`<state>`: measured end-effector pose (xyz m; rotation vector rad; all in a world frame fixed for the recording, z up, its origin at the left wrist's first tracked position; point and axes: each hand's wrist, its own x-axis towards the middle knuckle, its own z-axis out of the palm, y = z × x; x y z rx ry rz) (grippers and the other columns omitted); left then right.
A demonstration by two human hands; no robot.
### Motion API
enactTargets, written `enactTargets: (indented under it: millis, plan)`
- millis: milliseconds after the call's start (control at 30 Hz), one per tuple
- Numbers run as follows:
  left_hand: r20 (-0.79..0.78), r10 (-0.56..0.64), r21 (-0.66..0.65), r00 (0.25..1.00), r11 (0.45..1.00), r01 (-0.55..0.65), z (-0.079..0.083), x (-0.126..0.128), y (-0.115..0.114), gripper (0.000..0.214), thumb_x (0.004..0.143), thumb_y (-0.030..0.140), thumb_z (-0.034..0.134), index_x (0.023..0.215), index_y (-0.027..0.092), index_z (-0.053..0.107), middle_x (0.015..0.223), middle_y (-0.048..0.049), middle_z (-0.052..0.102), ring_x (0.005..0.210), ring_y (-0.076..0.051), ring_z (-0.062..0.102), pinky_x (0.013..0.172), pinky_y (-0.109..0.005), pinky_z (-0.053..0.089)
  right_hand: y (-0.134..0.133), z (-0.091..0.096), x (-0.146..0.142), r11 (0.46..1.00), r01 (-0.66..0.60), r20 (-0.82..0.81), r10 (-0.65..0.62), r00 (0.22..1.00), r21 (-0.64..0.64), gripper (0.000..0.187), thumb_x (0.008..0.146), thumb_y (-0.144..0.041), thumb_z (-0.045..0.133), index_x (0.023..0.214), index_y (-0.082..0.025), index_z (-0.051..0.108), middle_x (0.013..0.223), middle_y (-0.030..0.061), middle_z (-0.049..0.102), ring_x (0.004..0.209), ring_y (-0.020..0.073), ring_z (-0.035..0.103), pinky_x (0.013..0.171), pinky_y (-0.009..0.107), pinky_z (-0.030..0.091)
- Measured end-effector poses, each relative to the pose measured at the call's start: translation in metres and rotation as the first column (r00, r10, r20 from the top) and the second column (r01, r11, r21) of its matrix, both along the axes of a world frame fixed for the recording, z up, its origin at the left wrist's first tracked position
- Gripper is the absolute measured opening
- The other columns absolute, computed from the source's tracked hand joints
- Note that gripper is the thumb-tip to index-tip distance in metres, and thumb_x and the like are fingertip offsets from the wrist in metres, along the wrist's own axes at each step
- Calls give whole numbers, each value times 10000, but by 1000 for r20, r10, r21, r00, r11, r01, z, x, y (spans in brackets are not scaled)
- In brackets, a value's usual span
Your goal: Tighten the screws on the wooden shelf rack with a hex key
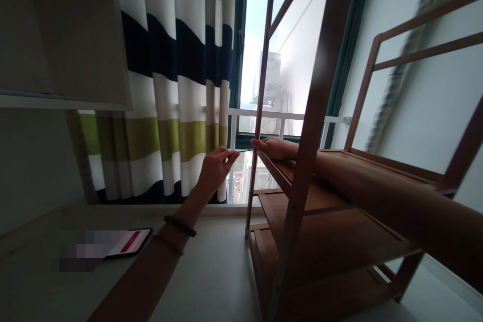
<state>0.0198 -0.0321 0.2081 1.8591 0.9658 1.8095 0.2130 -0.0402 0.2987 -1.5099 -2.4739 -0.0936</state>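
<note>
A brown wooden rack with several slatted shelves stands on a pale surface in front of a window. My left hand is pinched on a thin rod-like tool that points at the rack's far left post. My right forearm lies along a middle shelf, and my right hand reaches the same post, fingers curled at the shelf's far corner where the tool's tip ends. What the right fingers hold is hidden. A dark bracelet circles my left wrist.
A phone with a lit red-and-white screen lies on the pale surface at the left. A striped curtain hangs behind it. A pale cabinet overhangs the upper left. A white rail crosses the window.
</note>
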Motion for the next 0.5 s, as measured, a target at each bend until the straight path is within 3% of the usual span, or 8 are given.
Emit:
enactTargets:
  millis: [167,267,400,500]
  plan:
    - [25,1,-41,1000,999,0,2,5,-7,249,694,413,705,811,197,746,631,-27,669,578,-148,578,593,-268,430,1,0,0,1000,8,7,-8,1000,12,608,919,-566,170,951,-229,675,1021,71,688,983,239,614,858,305,464]
    - [102,-67,-107,993,991,78,6,9,-9,389,747,491,628,894,143,721,725,-75,709,606,-161,630,556,-270,457,1,0,0,1000,4,4,-4,1000,7,619,918,-569,163,946,-225,677,1024,81,689,973,241,619,848,306,471]
    - [341,-170,-232,924,938,258,8,13,-5,383,670,477,711,811,122,707,728,-75,703,638,-135,634,579,-239,465,-2,2,-1,1000,2,-5,-2,1000,-10,610,926,-547,172,980,-214,681,1063,94,680,973,239,626,861,299,467]
    - [400,-177,-270,899,915,300,7,15,0,356,600,434,774,772,133,691,704,-50,687,630,-119,620,572,-225,462,-6,3,-3,1000,18,-9,-18,1000,-20,596,935,-524,182,1024,-202,676,1106,103,668,976,245,625,865,310,462]
